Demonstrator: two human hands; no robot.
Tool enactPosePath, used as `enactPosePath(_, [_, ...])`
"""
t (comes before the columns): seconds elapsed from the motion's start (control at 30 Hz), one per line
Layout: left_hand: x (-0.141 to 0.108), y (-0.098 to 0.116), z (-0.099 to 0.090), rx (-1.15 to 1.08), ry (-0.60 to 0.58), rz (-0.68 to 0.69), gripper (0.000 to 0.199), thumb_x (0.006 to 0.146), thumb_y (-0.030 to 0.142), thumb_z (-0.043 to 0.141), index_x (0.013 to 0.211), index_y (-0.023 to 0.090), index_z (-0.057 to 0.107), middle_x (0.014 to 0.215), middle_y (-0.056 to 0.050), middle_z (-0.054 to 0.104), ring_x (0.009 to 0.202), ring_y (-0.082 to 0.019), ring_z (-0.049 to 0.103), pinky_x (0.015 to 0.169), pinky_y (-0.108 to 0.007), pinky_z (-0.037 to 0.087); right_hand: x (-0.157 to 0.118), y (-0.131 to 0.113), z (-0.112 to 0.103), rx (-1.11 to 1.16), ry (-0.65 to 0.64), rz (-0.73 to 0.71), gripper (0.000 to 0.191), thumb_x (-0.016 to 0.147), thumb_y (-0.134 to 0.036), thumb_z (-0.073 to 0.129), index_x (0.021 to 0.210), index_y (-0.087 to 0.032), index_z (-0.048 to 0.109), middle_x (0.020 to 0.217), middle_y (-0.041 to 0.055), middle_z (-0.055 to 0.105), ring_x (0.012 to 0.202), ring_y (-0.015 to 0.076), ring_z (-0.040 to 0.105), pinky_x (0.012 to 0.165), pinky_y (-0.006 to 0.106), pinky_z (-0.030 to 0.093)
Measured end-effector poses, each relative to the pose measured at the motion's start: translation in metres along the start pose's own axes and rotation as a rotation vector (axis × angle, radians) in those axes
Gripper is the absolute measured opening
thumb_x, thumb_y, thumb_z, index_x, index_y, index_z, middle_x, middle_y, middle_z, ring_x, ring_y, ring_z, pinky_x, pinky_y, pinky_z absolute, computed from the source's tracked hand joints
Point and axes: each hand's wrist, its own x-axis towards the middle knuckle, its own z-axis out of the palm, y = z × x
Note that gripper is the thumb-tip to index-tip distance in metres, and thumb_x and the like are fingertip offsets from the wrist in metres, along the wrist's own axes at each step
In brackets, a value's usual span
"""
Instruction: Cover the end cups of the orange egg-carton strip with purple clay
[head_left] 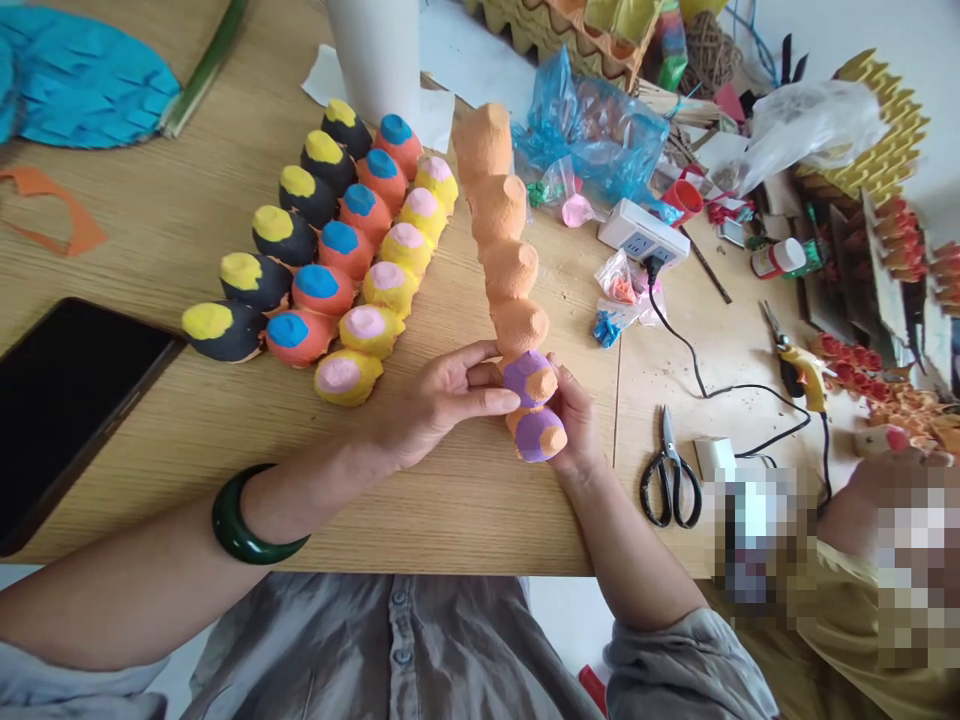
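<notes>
An orange egg-carton strip (511, 268) is held up over the table in front of me, one row of joined cups. Its two nearest cups are coated in purple clay (528, 376) with orange tips showing. My left hand (442, 400) grips the strip from the left, thumb on the purple part. On the other side my right hand (576, 420) closes round the near end, fingers partly hidden behind it. To the left lie three finished-looking rows of cups: black with yellow tops (300, 245), orange with blue tops (349, 250) and yellow with pink tops (394, 285).
Black scissors (670, 480) lie right of my hands, near a white power strip (643, 235) and its cord. Small clay bags (622, 285) and a blue plastic bag (585, 120) are farther back. A tablet (75, 400) lies left; another person's arm (862, 505) is at right.
</notes>
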Motion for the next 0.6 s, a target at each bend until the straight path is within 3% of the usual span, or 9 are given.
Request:
enactPosePath(0.17, [0.001,-0.001,-0.005,-0.12,-0.03,-0.011,0.029,0.086,0.039,0.084,0.109,0.022,0.081,0.115,-0.007,0.082,0.112,-0.027,0.075,0.099,-0.038,0.057,-0.002,-0.002,-0.001,0.061,-0.023,0.012,0.036,0.071,-0.051,0.092,0.074,-0.026,0.067,0.069,-0.0058,0.064,0.061,0.0119,0.054,0.06,0.027,0.051])
enactPosePath(0.37, [0.0,-0.001,-0.003,-0.16,-0.027,-0.065,0.033,0.076,0.042,0.097,0.1,0.025,0.082,0.099,-0.004,0.081,0.092,-0.021,0.073,0.084,-0.031,0.059,-0.011,-0.005,0.004,-0.065,-0.061,-0.075,0.046,0.07,-0.059,0.092,0.066,-0.024,0.063,0.062,-0.0046,0.054,0.055,0.0115,0.042,0.053,0.027,0.039])
enactPosePath(0.6, [-0.001,0.006,0.003,-0.029,-0.005,0.044,0.033,0.079,0.05,0.094,0.085,0.021,0.079,0.085,-0.004,0.077,0.081,-0.021,0.07,0.079,-0.033,0.061,-0.016,-0.004,-0.001,-0.15,-0.101,-0.172,0.046,0.075,-0.061,0.09,0.069,-0.024,0.064,0.061,-0.0042,0.054,0.054,0.0117,0.039,0.051,0.027,0.032])
